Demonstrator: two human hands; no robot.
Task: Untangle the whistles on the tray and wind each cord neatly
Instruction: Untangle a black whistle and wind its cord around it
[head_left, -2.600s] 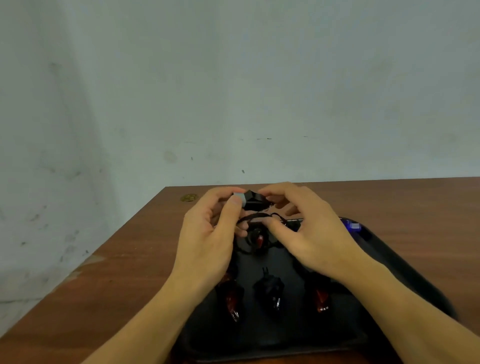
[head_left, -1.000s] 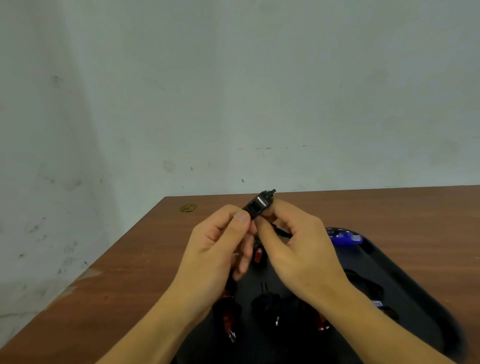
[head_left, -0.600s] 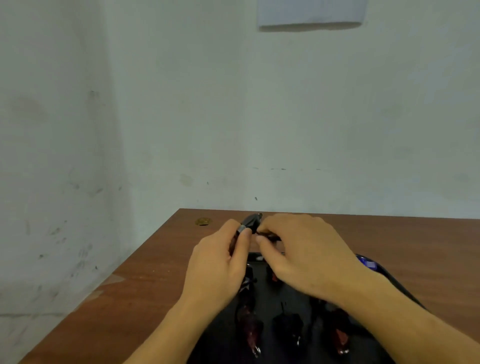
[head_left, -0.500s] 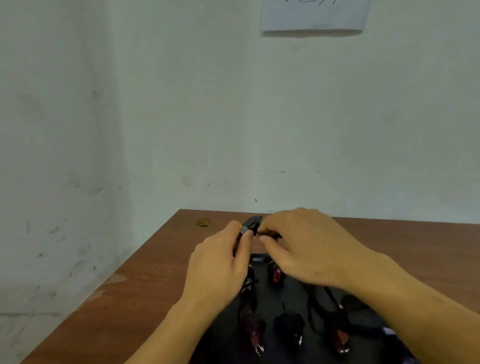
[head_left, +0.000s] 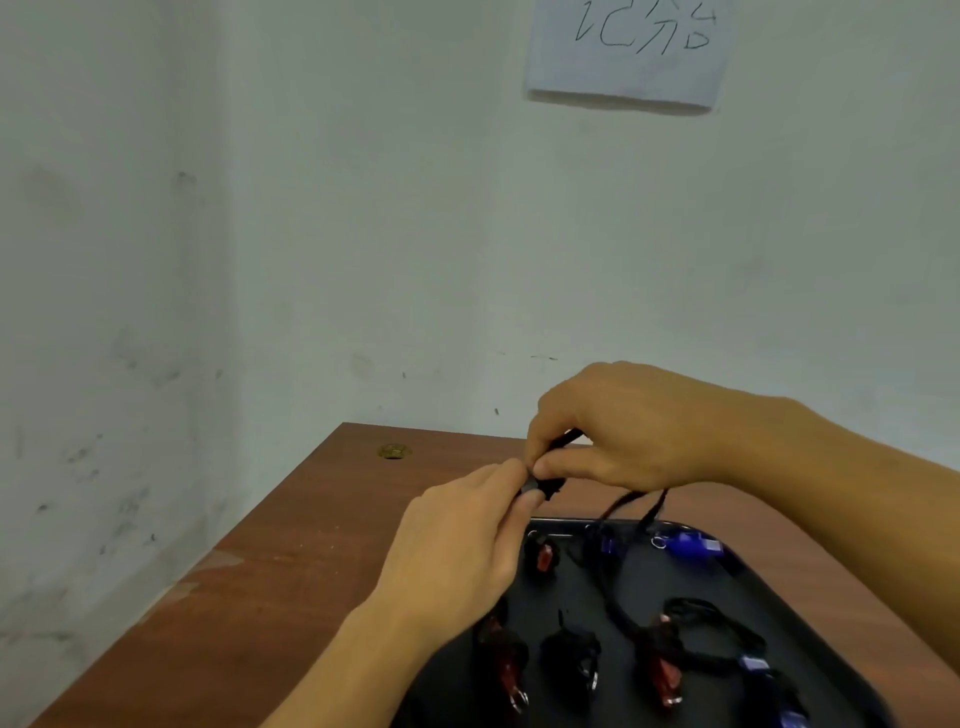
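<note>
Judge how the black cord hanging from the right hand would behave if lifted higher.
Likely floppy: the black cord droops in slack strands from the right hand. It may drag others, since it runs down among the whistles on the black tray.

You sit in a bare, plain room, its kind unclear: a scuffed pale wall (head_left: 260, 260), a handwritten paper note (head_left: 626, 49) stuck up, a worn wooden table (head_left: 291, 571) in the corner.
</note>
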